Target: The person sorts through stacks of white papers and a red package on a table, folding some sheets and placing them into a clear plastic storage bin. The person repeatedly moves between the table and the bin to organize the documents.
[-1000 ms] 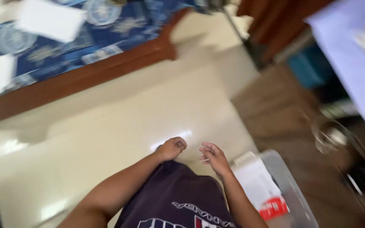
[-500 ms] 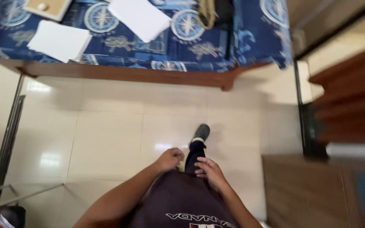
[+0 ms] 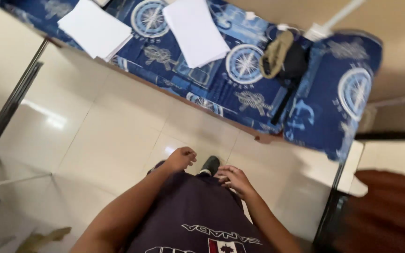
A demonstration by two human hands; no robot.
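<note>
The left hand is loosely curled and the right hand half open with fingers bent; nothing is held, both resting at the hem of a dark shirt. A black shoe is seen between them on the tiled floor. Beyond, white paper stacks lie on a blue patterned bed.

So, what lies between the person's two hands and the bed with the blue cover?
In the head view, only bare cream floor tiles lie between the left hand, the right hand and the bed.

no packages, labels, signs or screens visible
</note>
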